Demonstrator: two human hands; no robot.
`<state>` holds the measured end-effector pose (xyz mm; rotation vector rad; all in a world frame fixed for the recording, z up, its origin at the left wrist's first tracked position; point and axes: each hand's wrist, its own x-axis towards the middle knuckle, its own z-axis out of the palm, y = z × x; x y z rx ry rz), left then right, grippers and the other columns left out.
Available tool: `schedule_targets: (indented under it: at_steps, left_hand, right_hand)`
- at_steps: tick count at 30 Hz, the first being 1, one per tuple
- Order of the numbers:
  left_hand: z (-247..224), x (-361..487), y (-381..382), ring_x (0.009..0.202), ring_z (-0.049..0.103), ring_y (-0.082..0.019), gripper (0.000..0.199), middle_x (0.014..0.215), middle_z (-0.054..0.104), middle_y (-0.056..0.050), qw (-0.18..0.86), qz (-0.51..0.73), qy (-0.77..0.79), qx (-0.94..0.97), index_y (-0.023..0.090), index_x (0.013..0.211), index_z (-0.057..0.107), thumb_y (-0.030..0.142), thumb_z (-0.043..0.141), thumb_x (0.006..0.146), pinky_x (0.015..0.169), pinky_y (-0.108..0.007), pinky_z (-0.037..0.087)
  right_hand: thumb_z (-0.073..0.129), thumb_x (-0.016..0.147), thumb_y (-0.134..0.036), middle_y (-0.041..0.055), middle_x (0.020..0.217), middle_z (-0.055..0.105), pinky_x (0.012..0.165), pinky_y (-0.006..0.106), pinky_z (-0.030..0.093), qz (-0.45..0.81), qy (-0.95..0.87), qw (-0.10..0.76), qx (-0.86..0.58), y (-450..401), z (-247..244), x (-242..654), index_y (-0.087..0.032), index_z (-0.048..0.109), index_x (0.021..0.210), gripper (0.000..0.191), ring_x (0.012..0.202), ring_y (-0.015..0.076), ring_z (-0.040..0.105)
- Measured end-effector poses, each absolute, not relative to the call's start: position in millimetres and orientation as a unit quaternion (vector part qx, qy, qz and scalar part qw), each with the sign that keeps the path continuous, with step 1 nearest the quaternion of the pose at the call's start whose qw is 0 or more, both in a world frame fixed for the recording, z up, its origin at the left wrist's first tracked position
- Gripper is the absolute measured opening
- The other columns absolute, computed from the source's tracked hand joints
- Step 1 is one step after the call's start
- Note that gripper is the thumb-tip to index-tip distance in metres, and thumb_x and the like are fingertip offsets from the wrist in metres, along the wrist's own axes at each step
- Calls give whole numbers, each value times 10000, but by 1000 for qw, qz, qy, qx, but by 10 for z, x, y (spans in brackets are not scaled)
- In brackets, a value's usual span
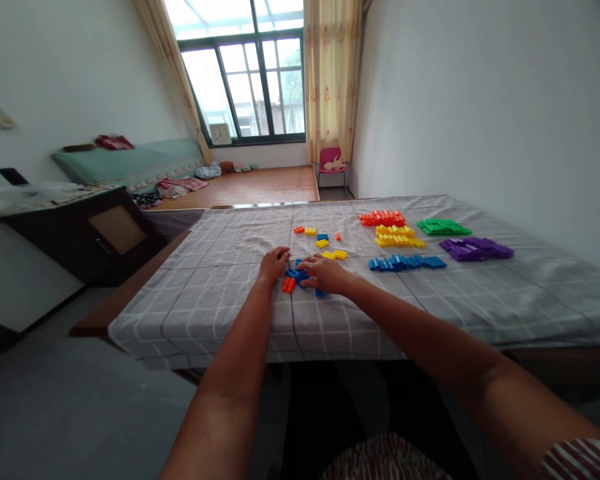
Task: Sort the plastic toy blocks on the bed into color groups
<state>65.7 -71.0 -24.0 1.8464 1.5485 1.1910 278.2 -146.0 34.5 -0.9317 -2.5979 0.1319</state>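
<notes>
My left hand (pixel 275 264) is at the left side of a small loose pile on the table, its fingers curled together. Whatever it may hold is too small to make out. Over the same pile reaches my right hand (pixel 326 274), thumb and fingers apart around the small blue plastic pieces (pixel 299 276). It partly covers them. Two orange plastic pieces (pixel 289 285) lie side by side at the pile's near edge. Beyond my hands are scattered yellow pieces (pixel 340 255), a blue piece (pixel 323 237) and a red-orange piece (pixel 299 230).
To the right lie sorted stacks: orange (pixel 383 218), yellow (pixel 400 238), blue (pixel 407 263), green (pixel 444 227) and purple (pixel 477 249). A grey checked cloth (pixel 195 300) covers the table. A dark cabinet (pixel 115 233) stands left; a pink chair (pixel 332 159) is by the window.
</notes>
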Motion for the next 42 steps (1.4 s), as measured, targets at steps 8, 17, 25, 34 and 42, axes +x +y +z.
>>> schedule_targets:
  at_steps: [8, 17, 25, 34, 42]
  left_hand:
    - [-226, 667, -727, 833, 690, -149, 270, 918, 743, -47, 239, 432, 557, 668, 180, 1047, 683, 190, 510, 840, 805, -269, 537]
    - [-169, 658, -735, 833, 695, -165, 263, 903, 747, -40, 235, 426, 566, 666, 193, 1032, 687, 223, 522, 829, 780, -271, 536]
    - [-154, 645, -709, 867, 694, -175, 276, 905, 748, -37, 208, 399, 589, 671, 205, 1046, 678, 246, 512, 829, 790, -286, 535]
    - [-95, 661, -781, 878, 693, -174, 272, 913, 747, -45, 205, 404, 590, 668, 187, 1031, 682, 224, 511, 823, 811, -287, 533]
    - [-132, 630, -725, 872, 691, -178, 300, 934, 745, -56, 220, 402, 589, 665, 174, 1067, 674, 245, 516, 822, 805, -291, 533]
  right_hand:
    - [668, 732, -163, 55, 943, 655, 786, 277, 459, 102, -882, 231, -397, -1407, 367, 2844, -172, 615, 956, 230, 858, 167, 609]
    - [717, 686, -307, 39, 860, 670, 683, 267, 518, 257, -699, 372, -553, -1257, 242, 4325, -163, 599, 947, 320, 782, 163, 640]
    - [706, 681, -364, 126, 1097, 656, 911, 403, 496, 219, -634, 415, -614, -1405, 192, 5645, -164, 610, 1000, 388, 1075, 255, 602]
    - [594, 759, -287, 97, 1213, 636, 1067, 439, 367, 125, -743, 303, -584, -1381, 39, 5690, -222, 629, 1157, 405, 1209, 260, 530]
    - [550, 730, -230, 109, 1256, 621, 1008, 425, 420, 127, -708, 320, -617, -1377, -12, 6056, -176, 593, 1240, 515, 1187, 267, 551]
